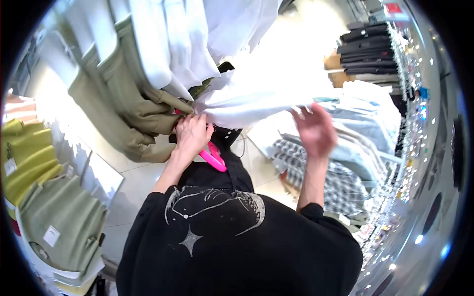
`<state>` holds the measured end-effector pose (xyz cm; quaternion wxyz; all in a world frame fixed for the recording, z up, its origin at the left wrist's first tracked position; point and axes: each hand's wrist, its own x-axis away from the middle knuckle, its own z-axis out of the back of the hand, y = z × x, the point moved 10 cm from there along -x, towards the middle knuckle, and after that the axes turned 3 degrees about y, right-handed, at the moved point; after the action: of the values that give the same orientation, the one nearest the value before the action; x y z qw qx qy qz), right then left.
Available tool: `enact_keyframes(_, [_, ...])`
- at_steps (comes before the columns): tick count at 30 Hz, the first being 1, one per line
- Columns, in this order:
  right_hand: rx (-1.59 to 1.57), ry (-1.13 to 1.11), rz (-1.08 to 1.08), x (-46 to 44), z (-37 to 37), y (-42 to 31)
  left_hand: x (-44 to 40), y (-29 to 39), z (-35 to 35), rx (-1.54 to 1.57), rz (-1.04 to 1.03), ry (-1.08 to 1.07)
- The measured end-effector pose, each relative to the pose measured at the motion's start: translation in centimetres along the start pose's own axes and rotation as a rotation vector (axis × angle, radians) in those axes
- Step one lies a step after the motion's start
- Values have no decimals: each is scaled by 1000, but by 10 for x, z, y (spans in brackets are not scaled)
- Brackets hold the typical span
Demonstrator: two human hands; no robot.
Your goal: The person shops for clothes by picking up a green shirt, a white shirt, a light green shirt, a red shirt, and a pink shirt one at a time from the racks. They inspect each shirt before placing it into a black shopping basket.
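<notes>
White garment: where do you have it?

"It is in front of you, spread sideways between your two hands, its near end bunched at your left hand."

"And how do your hands stand?"

"Your left fingers are curled in where the cloth meets the pink hanger; whether they grip cloth, hanger or both, I cannot tell. Your right hand is open, fingers apart and blurred, by the far end. I cannot tell if it touches."

"Why is the left one tucked in so close?"

"It looks like your anchor point, steadying the bunched end while your right has room at the other side."

"What crowds you?"

"Olive garments hang right beside your left hand, their sleeves nearly in its way, with white shirts hanging above. They could snag the cloth."

"And on your right?"

"A checked garment and pale blue garments lie near your forearm, dark folded clothes beyond. Over on your left, a sage garment lies well apart, its tag facing up."
</notes>
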<state>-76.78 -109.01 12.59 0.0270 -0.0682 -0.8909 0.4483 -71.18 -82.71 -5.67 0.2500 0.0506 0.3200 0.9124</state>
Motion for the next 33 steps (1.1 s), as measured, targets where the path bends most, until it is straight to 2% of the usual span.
enact_keyframes(1, [-6,-47,51,5,-13,-29,-2,2,2,6,38,-6])
enact_keyframes(2, [-146,-79,57,12,-25,-55,-5,6,10,14,72,-16])
enact_keyframes(3, [-152,-163,188,10,-46,-85,-7,12,16,18,104,-33])
enact_keyframes(4, [-167,-199,235,8,-62,-105,-12,21,12,89,97,-154])
enact_keyframes(6, [-390,-299,342,10,-86,-139,-28,54,21,388,0,-43])
enact_keyframes(8, [-319,-438,375,6,-119,-157,-45,73,11,766,-123,145])
enact_keyframes(10, [-387,-390,466,0,-130,-176,-56,75,-4,1135,52,-42])
enact_keyframes(11, [-216,-343,512,-3,-121,-192,-60,73,6,1164,63,0])
enact_keyframes(12, [-191,-345,523,-4,-116,-205,-62,67,21,1192,75,42])
enact_keyframes(14, [286,31,790,1,-89,-238,-71,59,64,1108,43,47])
enact_keyframes(18, [464,186,859,8,-64,-256,-87,77,200,878,-17,325])
enact_keyframes(19, [429,106,833,9,-64,-254,-94,83,224,791,-49,346])
enact_keyframes(20, [465,143,846,11,-62,-253,-100,90,243,704,-77,364])
enact_keyframes(23, [563,235,864,13,-55,-246,-115,118,267,891,-140,325])
enact_keyframes(26, [751,190,807,10,-48,-212,-111,168,249,1316,-158,140])
enact_keyframes(27, [930,252,777,10,-52,-191,-111,187,238,1405,-134,64])
enact_keyframes(28, [1013,223,711,9,-56,-167,-112,207,226,1494,-108,-4])
enact_keyframes(29, [1088,90,635,7,-62,-136,-116,228,217,1554,-124,-69])
enact_keyframes(30, [1118,85,625,7,-74,-111,-119,248,209,1611,-141,-134])
enact_keyframes(31, [1310,57,387,13,-57,-80,-123,267,203,1613,-143,-138])
enact_keyframes(32, [1368,12,285,16,-52,-58,-127,283,198,1613,-146,-149])
enact_keyframes(33, [1373,-23,241,15,-52,-42,-119,305,202,1615,-261,-201])
